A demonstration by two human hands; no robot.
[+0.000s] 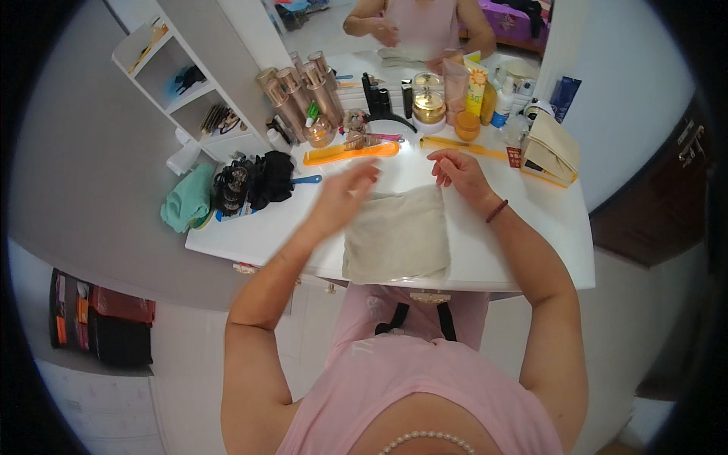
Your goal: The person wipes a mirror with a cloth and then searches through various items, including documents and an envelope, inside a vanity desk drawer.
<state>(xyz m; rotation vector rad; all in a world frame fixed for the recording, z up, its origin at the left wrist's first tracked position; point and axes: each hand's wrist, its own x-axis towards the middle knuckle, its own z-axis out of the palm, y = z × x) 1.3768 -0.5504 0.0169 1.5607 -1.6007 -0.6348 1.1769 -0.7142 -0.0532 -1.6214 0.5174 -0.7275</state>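
A folded pale grey-beige cloth (397, 238) lies flat on the white dressing table (500, 244), close to its front edge. My left hand (340, 196), blurred, is above the cloth's upper left corner; nothing shows in it. At the cloth's upper right corner is my right hand (459, 173), its fingers loosely bent and no object visible in them. Whether either hand touches the cloth, I cannot tell. Beyond my left hand lies an orange comb (351, 153). A yellow comb (463, 145) is just past my right hand.
Rose-gold bottles (293, 88), a gold-lidded jar (429, 108) and a sunscreen tube (475, 88) stand before the mirror (341, 34). Black hair ties (272, 179) and a green cloth (187, 199) sit at left. A beige box (550, 149) stands at right.
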